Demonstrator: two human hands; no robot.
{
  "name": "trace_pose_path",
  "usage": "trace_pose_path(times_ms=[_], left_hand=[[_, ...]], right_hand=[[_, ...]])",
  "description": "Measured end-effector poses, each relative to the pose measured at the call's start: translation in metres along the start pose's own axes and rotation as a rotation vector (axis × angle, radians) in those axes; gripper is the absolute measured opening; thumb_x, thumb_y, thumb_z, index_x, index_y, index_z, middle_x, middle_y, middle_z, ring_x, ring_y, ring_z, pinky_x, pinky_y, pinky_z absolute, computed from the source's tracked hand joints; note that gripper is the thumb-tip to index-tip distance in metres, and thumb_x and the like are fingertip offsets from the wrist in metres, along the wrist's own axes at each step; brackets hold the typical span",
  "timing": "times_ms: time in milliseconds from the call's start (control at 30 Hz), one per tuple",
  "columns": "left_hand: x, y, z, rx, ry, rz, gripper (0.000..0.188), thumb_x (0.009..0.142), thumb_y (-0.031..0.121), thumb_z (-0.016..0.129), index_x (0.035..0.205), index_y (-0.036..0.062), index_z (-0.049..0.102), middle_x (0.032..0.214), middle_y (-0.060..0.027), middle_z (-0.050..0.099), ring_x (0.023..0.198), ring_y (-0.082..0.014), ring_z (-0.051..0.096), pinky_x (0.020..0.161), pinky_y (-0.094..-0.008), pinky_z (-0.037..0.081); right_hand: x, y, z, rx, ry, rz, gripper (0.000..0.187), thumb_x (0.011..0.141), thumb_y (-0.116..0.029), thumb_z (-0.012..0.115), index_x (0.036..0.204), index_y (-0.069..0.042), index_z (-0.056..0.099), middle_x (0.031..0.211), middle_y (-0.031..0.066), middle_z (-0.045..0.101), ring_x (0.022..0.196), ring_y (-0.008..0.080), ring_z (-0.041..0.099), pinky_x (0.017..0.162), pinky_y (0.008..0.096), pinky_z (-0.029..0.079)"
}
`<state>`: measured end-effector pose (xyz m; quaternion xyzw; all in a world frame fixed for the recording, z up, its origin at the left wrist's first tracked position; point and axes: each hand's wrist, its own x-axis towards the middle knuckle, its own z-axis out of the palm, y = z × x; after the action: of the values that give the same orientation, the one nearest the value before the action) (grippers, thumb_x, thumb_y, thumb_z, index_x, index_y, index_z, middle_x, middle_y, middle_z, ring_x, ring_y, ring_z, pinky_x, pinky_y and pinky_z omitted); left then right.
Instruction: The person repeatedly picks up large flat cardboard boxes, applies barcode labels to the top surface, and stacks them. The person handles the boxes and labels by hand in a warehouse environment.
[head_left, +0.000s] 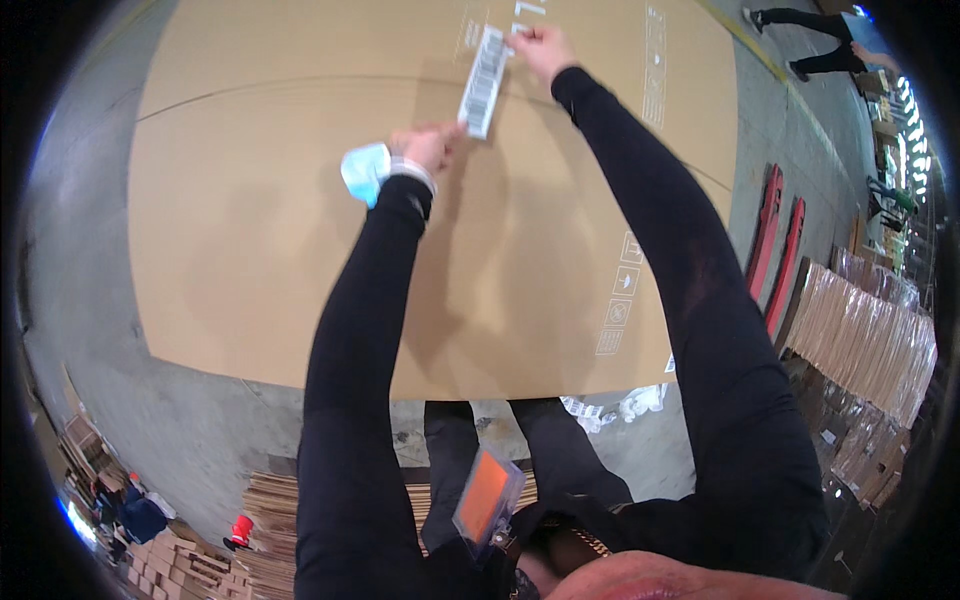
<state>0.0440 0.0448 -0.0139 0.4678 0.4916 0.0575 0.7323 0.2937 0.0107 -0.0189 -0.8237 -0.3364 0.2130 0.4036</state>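
Orange badge [486,497] hangs at the person's chest, closest to the lens; stacked flat cardboard [275,500] sits on the floor below-left.

Left to right: blue mask [364,171] dangles off the left wrist. Left hand [432,146] pinches the label's lower end, fingers closed on it. Label [484,68], a long white barcode strip, lies slanted on the big flat carton [280,220], near its far edge. Right hand [541,45] pinches the upper end, fingertips pressed together on the corner.

Risks, as a guess: strip looks not fully pressed down, so uneven pull between the two hands could set it crooked or trap a wrinkle. Mask could swing under the strip and catch any exposed glue. Both arms are at full stretch over the carton, so a lean could buckle the board. Red pallet-jack forks [778,240] and cardboard rows at right stay well apart.
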Motion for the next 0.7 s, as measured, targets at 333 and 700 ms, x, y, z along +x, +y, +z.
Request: trace_pose_path(times_ms=[333, 700], left_hand=[[0.125, 0.028, 0.001, 0.127, 0.15, 0.078, 0.017, 0.081, 0.023, 0.078, 0.072, 0.0108, 0.068, 0.06, 0.0038, 0.061, 0.046, -0.0053, 0.052, 0.041, -0.0236, 0.04], [0.147, 0.039, -0.001, 0.02, 0.199, -0.062, 0.014, 0.078, 0.015, 0.08, 0.073, 0.0084, 0.069, 0.059, 0.0045, 0.059, 0.045, -0.0027, 0.049, 0.042, -0.0195, 0.041]], right_hand=[[0.12, 0.024, 0.071, -0.042, 0.042, 0.193, 0.031, 0.077, -0.019, 0.079, 0.094, 0.004, 0.067, 0.084, 0.0132, 0.07, 0.066, 0.022, 0.067, 0.056, 0.0373, 0.055], [0.158, 0.035, 0.08, -0.398, 0.02, 0.013, 0.053, 0.075, -0.031, 0.079, 0.108, 0.007, 0.066, 0.108, 0.0207, 0.069, 0.101, 0.0271, 0.067, 0.089, 0.0363, 0.052]])
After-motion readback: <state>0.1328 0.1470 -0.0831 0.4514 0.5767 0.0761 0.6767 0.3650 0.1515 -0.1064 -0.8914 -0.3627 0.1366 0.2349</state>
